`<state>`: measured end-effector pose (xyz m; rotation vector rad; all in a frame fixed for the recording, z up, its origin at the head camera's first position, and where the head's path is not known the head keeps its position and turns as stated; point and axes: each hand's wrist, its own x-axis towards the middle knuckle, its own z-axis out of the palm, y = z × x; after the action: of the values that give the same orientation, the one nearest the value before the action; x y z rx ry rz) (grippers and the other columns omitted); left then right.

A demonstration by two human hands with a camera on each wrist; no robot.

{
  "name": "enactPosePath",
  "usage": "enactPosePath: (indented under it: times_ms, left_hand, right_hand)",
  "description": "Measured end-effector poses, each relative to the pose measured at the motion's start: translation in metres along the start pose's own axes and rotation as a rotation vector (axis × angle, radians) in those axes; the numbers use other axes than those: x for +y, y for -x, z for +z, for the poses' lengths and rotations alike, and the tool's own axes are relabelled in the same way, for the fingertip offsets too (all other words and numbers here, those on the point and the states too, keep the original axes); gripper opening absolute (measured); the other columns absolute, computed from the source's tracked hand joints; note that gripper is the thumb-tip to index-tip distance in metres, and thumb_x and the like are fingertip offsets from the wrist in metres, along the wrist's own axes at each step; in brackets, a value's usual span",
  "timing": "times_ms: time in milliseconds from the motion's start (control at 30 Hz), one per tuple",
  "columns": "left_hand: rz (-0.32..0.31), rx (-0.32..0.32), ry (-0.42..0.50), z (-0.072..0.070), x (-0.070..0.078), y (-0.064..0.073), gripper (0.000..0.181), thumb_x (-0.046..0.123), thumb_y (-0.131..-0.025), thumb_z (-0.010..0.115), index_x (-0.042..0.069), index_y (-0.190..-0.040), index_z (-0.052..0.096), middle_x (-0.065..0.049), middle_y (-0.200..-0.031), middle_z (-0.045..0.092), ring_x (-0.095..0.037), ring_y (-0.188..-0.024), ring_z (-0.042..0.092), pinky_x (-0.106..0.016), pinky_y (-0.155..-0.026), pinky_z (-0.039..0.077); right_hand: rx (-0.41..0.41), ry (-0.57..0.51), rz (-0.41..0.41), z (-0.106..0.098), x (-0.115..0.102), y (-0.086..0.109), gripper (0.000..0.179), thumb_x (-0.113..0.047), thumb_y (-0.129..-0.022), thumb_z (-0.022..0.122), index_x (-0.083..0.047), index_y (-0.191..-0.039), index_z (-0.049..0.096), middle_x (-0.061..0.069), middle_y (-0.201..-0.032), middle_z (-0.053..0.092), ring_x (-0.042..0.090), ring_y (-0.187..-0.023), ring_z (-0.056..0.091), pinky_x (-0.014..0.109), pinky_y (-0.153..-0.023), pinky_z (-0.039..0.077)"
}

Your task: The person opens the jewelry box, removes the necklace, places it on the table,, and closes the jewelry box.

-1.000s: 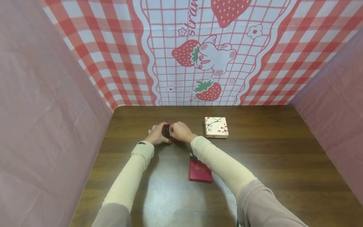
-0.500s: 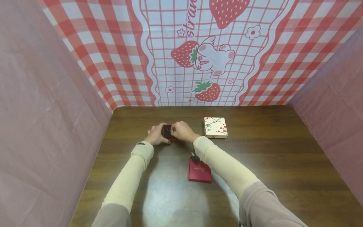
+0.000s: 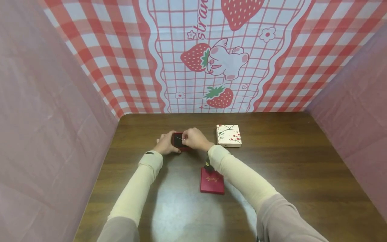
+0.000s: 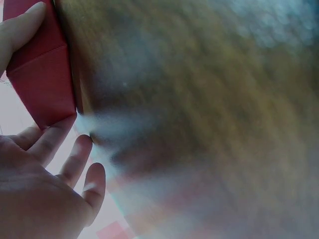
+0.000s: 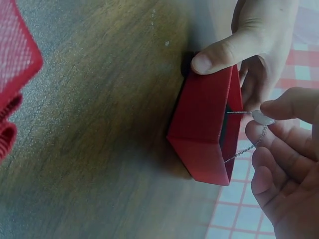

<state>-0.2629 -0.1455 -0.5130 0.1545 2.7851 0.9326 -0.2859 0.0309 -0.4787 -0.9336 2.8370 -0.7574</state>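
My left hand [image 3: 164, 144] grips a small open red box [image 5: 202, 109] from its left end, with the thumb on its near wall and fingers behind. The box has a dark inside, and its red wall also shows in the left wrist view. Over the box, my right hand [image 3: 195, 138] pinches the silvery oval pendant [image 5: 261, 117] of a necklace between thumb and forefinger. Two strands of its thin chain [image 5: 244, 151] run from the pendant into the box, where their ends are hidden.
A red flat lid [image 3: 212, 181] with gold lettering lies on the wooden table [image 3: 287, 168], nearer me beside my right sleeve. A white square box [image 3: 228, 136] with a red blossom print stands right of the hands. A checked strawberry cloth [image 3: 217, 60] hangs behind.
My right hand has drawn back slightly to the right with the pendant, and more of the chain and the box's dark inside shows. The left hand keeps its grip.
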Motion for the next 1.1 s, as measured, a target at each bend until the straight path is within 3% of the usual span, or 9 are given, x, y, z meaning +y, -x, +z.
enactPosePath:
  times_ms: [1100]
  left_hand:
    - [-0.003, -0.009, 0.026, -0.001, 0.001, 0.002, 0.093, 0.023, -0.064, 0.089, 0.012, -0.143, 0.041, -0.015, -0.135, 0.056, -0.036, -0.126, 0.041, -0.049, -0.099, 0.03]
  right_hand:
    - [0.035, -0.109, 0.005, -0.016, -0.005, 0.009, 0.004, -0.01, -0.078, 0.07, -0.006, -0.08, 0.07, 0.006, -0.075, 0.072, 0.013, -0.065, 0.063, 0.022, -0.063, 0.053]
